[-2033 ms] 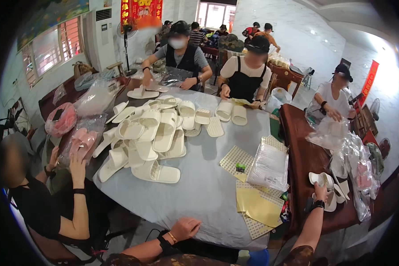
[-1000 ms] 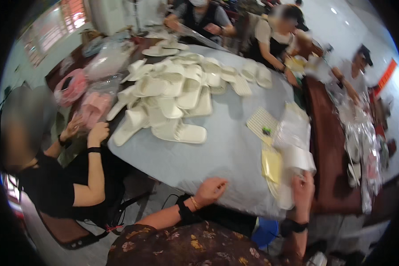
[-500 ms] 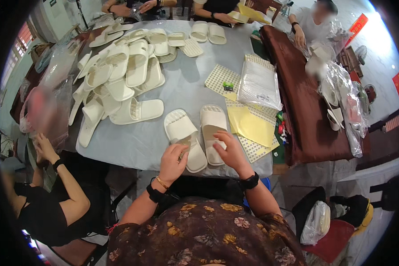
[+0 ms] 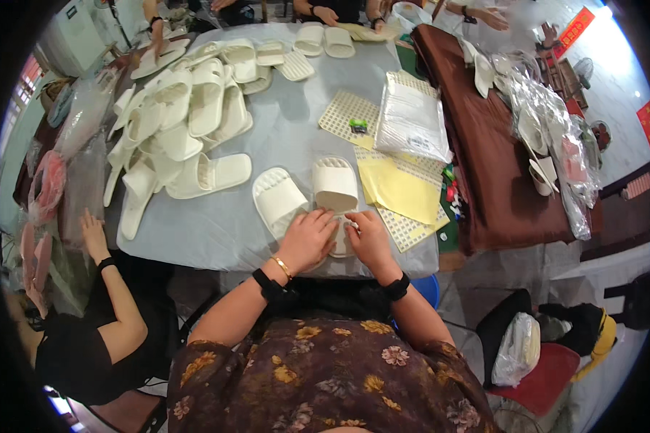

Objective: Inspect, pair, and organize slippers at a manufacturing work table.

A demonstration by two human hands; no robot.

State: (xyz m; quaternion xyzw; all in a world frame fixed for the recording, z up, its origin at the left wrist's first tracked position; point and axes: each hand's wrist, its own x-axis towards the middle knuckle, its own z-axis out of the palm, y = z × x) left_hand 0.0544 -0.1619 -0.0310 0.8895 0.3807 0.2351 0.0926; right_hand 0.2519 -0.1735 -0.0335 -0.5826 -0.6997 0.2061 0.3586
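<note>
Two white slippers lie side by side in front of me at the near edge of the table. My left hand (image 4: pixel 309 239) is over the heel part of the right slipper (image 4: pixel 336 182), and its wrist side covers the heel of the left slipper (image 4: pixel 280 202). From the other side my right hand (image 4: pixel 370 239) meets it, with the fingers bent in toward the left fingertips. Both hands look pinched at the insole below the strap. Whatever is between the fingertips is too small or hidden to make out.
A heap of white slippers (image 4: pixel 188 108) fills the table's left side. To the right lie dotted sticker sheets (image 4: pixel 408 227), a yellow sheet (image 4: pixel 401 191) and a plastic-wrapped packet (image 4: pixel 413 119). Beyond is a brown padded bench (image 4: pixel 477 144). Co-workers' hands are at the left and far edges.
My left hand has moved right, from the left slipper to the right one. My right hand's spread fingers have drawn in. A co-worker's hand now touches a slipper at the far left.
</note>
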